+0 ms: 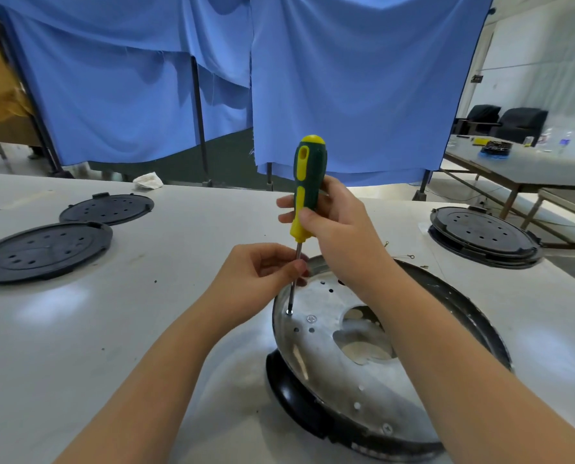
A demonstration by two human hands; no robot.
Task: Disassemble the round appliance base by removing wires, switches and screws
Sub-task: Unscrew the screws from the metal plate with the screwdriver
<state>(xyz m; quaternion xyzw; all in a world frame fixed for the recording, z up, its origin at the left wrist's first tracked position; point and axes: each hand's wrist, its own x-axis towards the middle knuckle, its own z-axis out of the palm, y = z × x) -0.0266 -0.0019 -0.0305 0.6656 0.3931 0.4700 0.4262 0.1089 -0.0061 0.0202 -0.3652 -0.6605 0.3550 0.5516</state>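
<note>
The round appliance base (363, 390), a shiny metal plate in a black rim, lies on the white table (128, 346) in front of me. A green and yellow screwdriver (306, 182) stands upright, its tip on a screw (289, 311) at the plate's left edge. My right hand (336, 222) grips the handle. My left hand (262, 279) pinches the metal shaft just below the handle. A second screw (311, 318) sits a little to the right of the tip. My right forearm hides part of the plate.
Two black perforated round covers (41, 251) (106, 209) lie at the left of the table. Another round base (483, 236) stands at the far right. A crumpled rag (148, 180) lies at the back edge. Small wire pieces (403, 256) lie behind the base. Blue curtains hang behind.
</note>
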